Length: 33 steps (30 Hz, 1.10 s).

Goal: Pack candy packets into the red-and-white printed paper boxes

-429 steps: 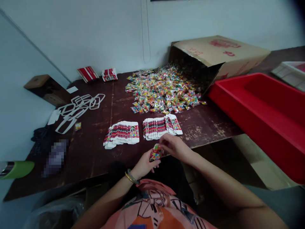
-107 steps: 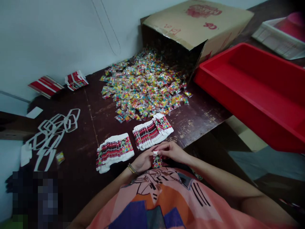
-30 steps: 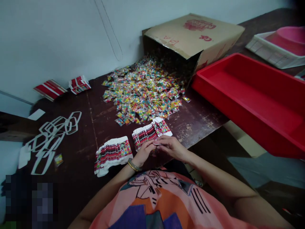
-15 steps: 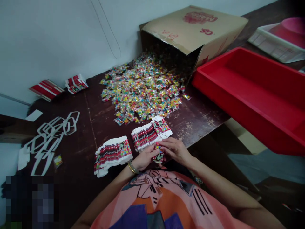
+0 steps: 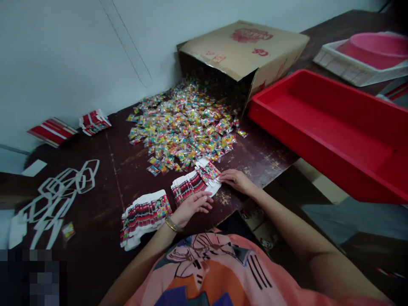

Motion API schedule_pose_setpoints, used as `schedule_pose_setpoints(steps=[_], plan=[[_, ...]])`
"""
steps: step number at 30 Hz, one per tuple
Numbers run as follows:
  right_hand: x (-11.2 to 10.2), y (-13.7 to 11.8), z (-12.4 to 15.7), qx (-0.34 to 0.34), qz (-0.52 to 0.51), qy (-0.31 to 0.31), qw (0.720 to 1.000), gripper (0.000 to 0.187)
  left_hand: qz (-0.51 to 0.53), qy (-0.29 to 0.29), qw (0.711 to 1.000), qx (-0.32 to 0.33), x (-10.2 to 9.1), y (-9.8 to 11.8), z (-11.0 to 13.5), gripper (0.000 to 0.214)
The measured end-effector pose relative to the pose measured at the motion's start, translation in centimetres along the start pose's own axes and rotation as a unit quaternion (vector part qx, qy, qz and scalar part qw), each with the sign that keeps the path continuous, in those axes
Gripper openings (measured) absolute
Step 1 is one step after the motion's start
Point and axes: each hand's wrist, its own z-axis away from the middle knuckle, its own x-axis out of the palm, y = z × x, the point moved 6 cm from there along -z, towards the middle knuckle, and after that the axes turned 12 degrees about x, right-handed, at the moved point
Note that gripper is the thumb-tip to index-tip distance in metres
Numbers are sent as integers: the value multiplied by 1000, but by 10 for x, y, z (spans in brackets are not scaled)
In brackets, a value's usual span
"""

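Note:
Two fanned stacks of flat red-and-white printed cartons lie near the front of the dark table: a right stack (image 5: pixel 194 183) and a left stack (image 5: pixel 143 216). My left hand (image 5: pixel 193 204) rests open and flat at the near edge of the right stack. Fingers of my right hand (image 5: pixel 236 180) reach the stack's right end, stretched out, with nothing visibly in them. Behind the stacks spreads a large heap of small colourful candy packets (image 5: pixel 185 129), spilling from a cardboard box (image 5: pixel 245 53) tipped on its side.
A big red plastic tray (image 5: pixel 331 123) juts out at the right beyond the table's edge. A white basket with a pink bowl (image 5: pixel 366 57) stands at the back right. White cardboard offcuts (image 5: pixel 60 191) lie left; more cartons (image 5: pixel 94 122) sit by the wall.
Half a second ago both hands held a small folded carton together. Now neither shows it; both hands have moved forward onto the right stack. The camera shifted slightly.

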Motion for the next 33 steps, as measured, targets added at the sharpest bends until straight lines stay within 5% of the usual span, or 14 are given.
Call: schedule_pose_setpoints(steps=[4, 8, 13, 17, 22, 24, 29, 33], plan=[[3, -44, 26, -25, -56, 49, 997, 22, 106, 19, 994, 4, 0, 0, -2, 43], [22, -96, 42, -72, -61, 24, 995, 22, 155, 78, 984, 38, 6, 1, -11, 31], [24, -94, 22, -8, -70, 92, 993, 25, 39, 60, 997, -19, 19, -11, -5, 15], [27, -89, 16, 42, -171, 22, 984, 14, -23, 66, 998, 5, 18, -6, 3, 18], [28, -99, 20, 21, -248, -188, 950, 25, -110, -104, 987, 58, 31, 17, 9, 27], [27, -100, 21, 37, -265, -190, 945, 26, -164, -52, 982, 76, 22, 19, 8, 30], [37, -90, 33, 142, -290, -37, 946, 23, -144, 124, 969, 156, 1, 9, 15, 31], [61, -73, 50, 253, -444, -20, 859, 32, -138, 173, 952, 212, -3, 6, 32, 42]])
